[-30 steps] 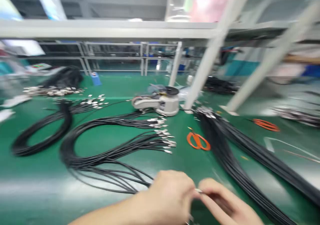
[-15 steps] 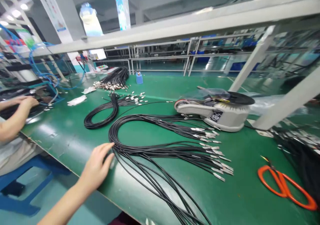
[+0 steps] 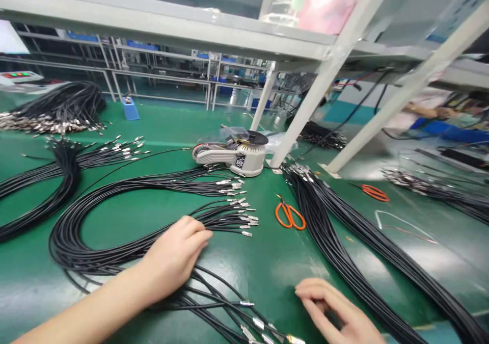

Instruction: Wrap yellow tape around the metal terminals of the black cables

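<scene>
My left hand (image 3: 178, 255) lies over a looped bundle of black cables (image 3: 114, 255), its fingers curled down around some strands, though the fingertips are partly hidden. Loose cable ends with silver metal connectors (image 3: 258, 323) fan out below and to the right of it. One brass-coloured tip shows at the bottom edge. My right hand (image 3: 338, 311) hovers low on the right, thumb and forefinger curled together with nothing visible in them. It is apart from the cables. Orange-handled scissors (image 3: 290, 215) lie on the green table beyond it.
A white tape dispenser (image 3: 244, 160) stands behind the loop. Long cable bundles (image 3: 336, 247) run along the right, with an orange coil (image 3: 375, 193) beyond. Another loop (image 3: 69, 176) and a cable pile (image 3: 64, 107) lie left. Slanted white posts (image 3: 305, 99) support a shelf (image 3: 171, 25).
The view swung left, then back right. My left hand moved from the loop's bend along the cables towards their connectors. My right hand, earlier pinching a connector, now shows nothing in it.
</scene>
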The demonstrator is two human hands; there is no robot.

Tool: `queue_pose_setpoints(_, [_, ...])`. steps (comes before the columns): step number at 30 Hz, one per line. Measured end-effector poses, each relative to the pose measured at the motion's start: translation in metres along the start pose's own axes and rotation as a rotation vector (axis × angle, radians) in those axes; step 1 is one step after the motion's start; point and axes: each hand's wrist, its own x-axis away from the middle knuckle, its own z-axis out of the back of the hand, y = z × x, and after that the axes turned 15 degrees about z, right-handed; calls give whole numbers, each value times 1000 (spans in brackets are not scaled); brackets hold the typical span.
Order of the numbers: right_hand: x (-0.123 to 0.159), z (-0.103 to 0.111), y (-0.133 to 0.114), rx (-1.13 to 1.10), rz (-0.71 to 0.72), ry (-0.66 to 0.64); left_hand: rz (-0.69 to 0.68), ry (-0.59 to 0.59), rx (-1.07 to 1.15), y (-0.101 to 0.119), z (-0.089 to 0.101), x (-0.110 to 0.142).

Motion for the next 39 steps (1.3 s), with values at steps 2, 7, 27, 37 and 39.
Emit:
queue_pose_setpoints(2, [-9,0,2,-2,-72,36,-23,-79,-102,15,-16,-20])
queue_pose_setpoints(7, [-53,-11,-8,-93,-126,-73,44,-62,-189,29,-51,-52])
queue_pose_setpoints(27, [-157,-47,24,85,368,71,613,-169,289,-37,0,-40])
queue_pose_setpoints(37, [-143,-60,2,-37,516,-183,701,-196,470,-40,-1,-40])
queue_pose_setpoints(39, [-144,-63,4,15,472,-237,653,-229,463,-36,-2,-38])
